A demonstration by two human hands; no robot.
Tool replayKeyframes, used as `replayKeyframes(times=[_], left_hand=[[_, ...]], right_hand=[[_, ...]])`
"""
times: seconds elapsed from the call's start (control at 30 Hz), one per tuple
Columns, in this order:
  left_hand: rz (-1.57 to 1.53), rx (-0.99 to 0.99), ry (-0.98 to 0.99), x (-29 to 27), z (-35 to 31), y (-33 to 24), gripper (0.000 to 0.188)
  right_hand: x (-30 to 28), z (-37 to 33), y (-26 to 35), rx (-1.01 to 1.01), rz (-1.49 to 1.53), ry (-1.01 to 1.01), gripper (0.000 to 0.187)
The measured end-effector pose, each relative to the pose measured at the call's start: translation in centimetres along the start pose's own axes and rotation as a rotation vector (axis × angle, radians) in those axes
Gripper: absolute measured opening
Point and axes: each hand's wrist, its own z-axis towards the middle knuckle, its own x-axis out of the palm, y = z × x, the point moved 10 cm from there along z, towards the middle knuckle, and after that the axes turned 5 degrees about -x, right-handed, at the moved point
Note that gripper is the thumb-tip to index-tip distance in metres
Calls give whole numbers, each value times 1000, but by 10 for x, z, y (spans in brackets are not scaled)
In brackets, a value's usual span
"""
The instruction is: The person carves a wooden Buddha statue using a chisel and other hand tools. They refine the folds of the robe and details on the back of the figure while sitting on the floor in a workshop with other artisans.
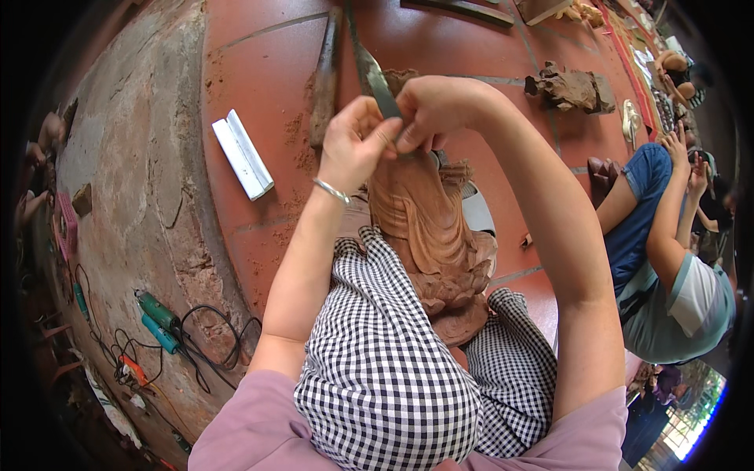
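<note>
By the top of the carved brown wooden statue [420,228], a long grey metal blade [378,82] is clamped in the left hand [355,140] and right hand [434,108].

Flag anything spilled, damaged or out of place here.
Brown crumbs lie scattered on the red tiles between the white bar and the left hand, looking spilled. Farther left, the grey slab looks damaged: its surface is rough and chipped.

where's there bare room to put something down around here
The grey stone slab is bare above the power tools, right of the small block. Red tile is open between the dark bar and the rough wood chunk. Crowded: around the carved figure, where left hand and right hand meet at the blade, and among the cables.
</note>
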Motion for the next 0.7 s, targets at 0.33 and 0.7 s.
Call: replayKeyframes(times=[0.33, 0.7], left_hand=[[-166, 8, -45, -11, -10, 15, 17], [107, 94, -129, -6, -6, -7, 17]], right_hand=[[4, -5, 32, 37, -236, 56, 28], [2, -1, 9, -56, 17, 13, 30]])
